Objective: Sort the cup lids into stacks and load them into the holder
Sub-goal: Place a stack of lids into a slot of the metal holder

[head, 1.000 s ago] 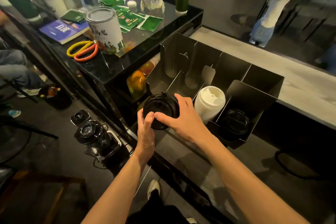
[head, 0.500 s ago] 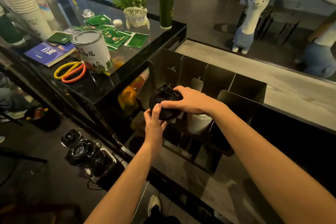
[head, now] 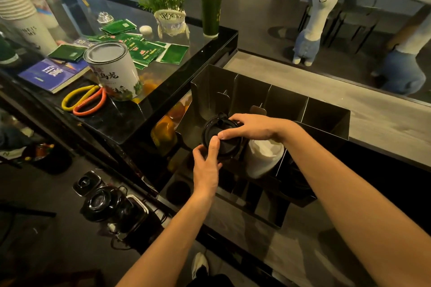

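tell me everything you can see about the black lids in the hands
The black lids look like glossy plastic, round, with a raised rim and a small spout at the upper edge. Only the front face shows, tilted toward the camera, so their number cannot be told. The left hand grips the lower edge, thumb on the face; the right hand grips the upper edge. They are held at the left slots of the holder, just left of the white lids.
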Demonstrator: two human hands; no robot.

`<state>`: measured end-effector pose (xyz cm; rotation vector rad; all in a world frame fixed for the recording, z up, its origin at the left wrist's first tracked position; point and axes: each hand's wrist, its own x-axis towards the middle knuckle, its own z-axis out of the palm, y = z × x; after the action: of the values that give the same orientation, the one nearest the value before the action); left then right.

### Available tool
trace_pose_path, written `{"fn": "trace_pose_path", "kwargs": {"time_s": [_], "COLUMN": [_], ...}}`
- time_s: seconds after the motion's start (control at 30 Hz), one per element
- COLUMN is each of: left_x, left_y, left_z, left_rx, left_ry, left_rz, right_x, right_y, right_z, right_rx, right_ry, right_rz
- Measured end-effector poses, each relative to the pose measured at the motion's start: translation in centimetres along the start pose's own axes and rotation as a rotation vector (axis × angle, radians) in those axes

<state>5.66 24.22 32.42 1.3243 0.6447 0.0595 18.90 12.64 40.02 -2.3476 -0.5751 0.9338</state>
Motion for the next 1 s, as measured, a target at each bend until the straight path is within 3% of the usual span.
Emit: {"fn": "trace_pose_path", "kwargs": {"time_s": [0.67,1.0], "left_x": [0.4,0.3], "left_y": [0.3,-0.9], "left_z": [1.7,1.9], "left_rx": [0.034,0.075], "left_ry": [0.004,0.057], "left_rz": [-0.118,-0.126], "right_x": [0.4,2.0], "right_y": [-0.3,-1.3], "right_z": [-0.6,-0.4], "right_rx": [-0.085,-0.253], "right_ry": [-0.076,-0.089], "right_rz": [0.088,0.090]}}
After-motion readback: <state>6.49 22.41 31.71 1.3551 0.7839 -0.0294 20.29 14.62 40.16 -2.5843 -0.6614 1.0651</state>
